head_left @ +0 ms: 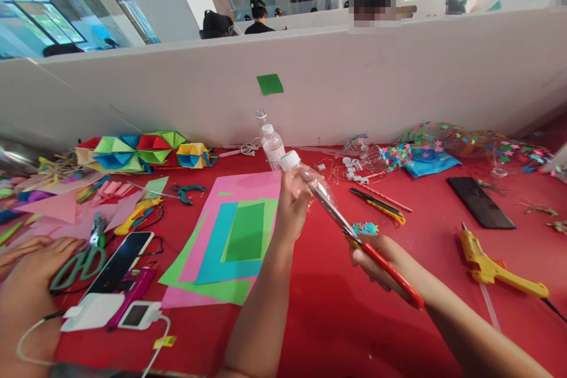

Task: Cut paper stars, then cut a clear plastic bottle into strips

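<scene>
My left hand is closed around a clear plastic bottle with a white cap, held tilted above the red table. From the right, my right hand grips red-handled scissors. Their metal blades reach to the side of the bottle; whether they cut into it, I cannot tell. Below the blades lies a small heap of colored star sequins. Sheets of pink, blue and green paper are stacked left of my left forearm. Behind the held bottle stands another capped bottle.
Right of my hands lie a utility knife, a black phone and a yellow glue gun. At left, another person's hands rest near green scissors and a phone. A white partition borders the table's back.
</scene>
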The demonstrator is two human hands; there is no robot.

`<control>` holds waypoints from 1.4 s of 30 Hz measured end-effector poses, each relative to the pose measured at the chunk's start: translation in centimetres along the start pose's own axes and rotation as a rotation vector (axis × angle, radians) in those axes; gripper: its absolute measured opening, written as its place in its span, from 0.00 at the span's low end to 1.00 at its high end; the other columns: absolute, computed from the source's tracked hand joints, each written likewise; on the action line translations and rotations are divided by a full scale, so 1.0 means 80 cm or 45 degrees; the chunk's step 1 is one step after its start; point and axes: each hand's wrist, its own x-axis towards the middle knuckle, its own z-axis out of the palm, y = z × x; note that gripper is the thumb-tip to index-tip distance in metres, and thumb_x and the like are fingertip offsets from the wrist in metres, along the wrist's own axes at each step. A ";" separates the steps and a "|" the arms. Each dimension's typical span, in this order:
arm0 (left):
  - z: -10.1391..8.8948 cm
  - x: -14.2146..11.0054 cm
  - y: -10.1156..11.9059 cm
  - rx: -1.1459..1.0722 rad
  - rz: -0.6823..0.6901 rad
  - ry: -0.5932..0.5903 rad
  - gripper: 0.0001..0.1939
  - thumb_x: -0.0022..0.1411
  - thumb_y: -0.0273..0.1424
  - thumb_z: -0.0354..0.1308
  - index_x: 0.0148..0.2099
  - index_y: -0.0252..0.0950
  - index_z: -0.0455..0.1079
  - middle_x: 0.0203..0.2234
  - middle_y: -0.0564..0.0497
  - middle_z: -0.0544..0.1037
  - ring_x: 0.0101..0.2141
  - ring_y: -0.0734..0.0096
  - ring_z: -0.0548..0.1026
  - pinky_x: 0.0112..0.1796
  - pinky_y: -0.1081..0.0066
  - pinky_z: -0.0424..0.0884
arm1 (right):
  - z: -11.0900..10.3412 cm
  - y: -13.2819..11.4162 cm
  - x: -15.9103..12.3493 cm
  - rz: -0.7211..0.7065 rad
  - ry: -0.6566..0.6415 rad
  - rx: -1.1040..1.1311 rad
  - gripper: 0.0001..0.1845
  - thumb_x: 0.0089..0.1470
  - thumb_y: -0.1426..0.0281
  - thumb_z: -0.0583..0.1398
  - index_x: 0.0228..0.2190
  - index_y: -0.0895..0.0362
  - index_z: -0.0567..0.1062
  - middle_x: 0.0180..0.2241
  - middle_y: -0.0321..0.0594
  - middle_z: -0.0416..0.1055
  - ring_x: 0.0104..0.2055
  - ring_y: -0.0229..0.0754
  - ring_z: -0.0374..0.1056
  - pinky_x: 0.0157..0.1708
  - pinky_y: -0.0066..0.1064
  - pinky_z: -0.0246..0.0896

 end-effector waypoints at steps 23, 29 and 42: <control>0.001 -0.001 -0.003 0.088 0.042 -0.040 0.15 0.61 0.38 0.61 0.47 0.41 0.64 0.36 0.49 0.77 0.37 0.65 0.77 0.43 0.61 0.72 | 0.003 -0.001 0.001 0.091 0.058 0.069 0.33 0.49 0.36 0.55 0.22 0.53 0.58 0.14 0.26 0.53 0.13 0.30 0.52 0.12 0.23 0.46; -0.004 -0.003 -0.007 0.156 0.061 -0.123 0.18 0.62 0.39 0.60 0.51 0.42 0.63 0.39 0.48 0.76 0.39 0.65 0.76 0.46 0.61 0.70 | 0.002 -0.005 -0.003 0.019 0.039 0.114 0.33 0.53 0.37 0.53 0.25 0.56 0.63 0.18 0.30 0.58 0.15 0.29 0.54 0.15 0.23 0.48; -0.005 -0.001 -0.005 0.211 0.132 -0.161 0.17 0.63 0.40 0.59 0.51 0.41 0.62 0.38 0.49 0.75 0.39 0.67 0.75 0.46 0.63 0.70 | 0.001 -0.001 -0.004 0.025 0.095 0.032 0.34 0.52 0.36 0.51 0.21 0.54 0.58 0.15 0.28 0.53 0.13 0.31 0.53 0.13 0.24 0.47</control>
